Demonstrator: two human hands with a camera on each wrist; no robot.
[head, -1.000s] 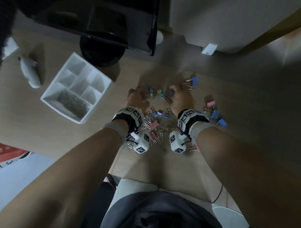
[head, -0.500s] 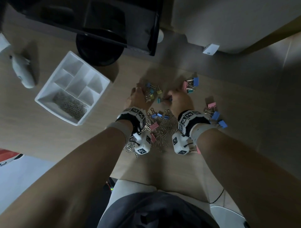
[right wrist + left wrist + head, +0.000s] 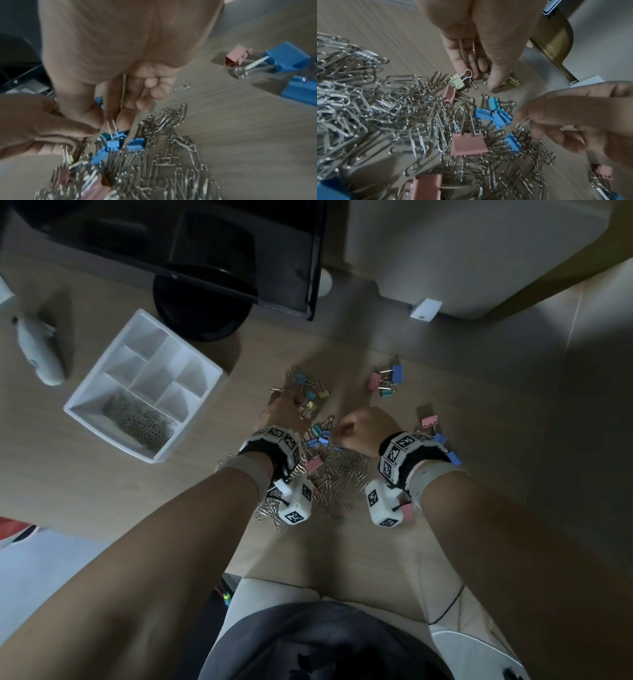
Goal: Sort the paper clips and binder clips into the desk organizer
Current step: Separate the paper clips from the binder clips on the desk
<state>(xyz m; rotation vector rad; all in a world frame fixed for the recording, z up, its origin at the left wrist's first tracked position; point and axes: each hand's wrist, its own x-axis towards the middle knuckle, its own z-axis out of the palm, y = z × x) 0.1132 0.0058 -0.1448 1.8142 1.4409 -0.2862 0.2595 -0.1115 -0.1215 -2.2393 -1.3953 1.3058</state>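
Observation:
The white desk organizer [image 3: 113, 436] stands at the left with paper clips [image 3: 140, 422] in its long compartment. A loose pile of paper clips [image 3: 335, 477] mixed with binder clips lies between my wrists. My right hand [image 3: 109, 121] pinches the wire handle of a blue binder clip [image 3: 113, 144] at the pile's far edge, and more thin wires show in its palm. My left hand [image 3: 483, 79] touches down beside a yellow binder clip [image 3: 458, 81], pinching thin wire clips between thumb and fingers. A pink binder clip [image 3: 468, 143] lies on the pile.
Groups of coloured binder clips lie far right [image 3: 387, 378] and beside my right wrist [image 3: 435, 426]. A black monitor stand [image 3: 202, 302] sits behind the organizer, a white device [image 3: 41, 354] to its left and a large white box [image 3: 479, 251] at the back right.
My right hand has drawn back from the far coloured clips to the pile's edge and curled onto a blue binder clip. The left hand stays among the small clips.

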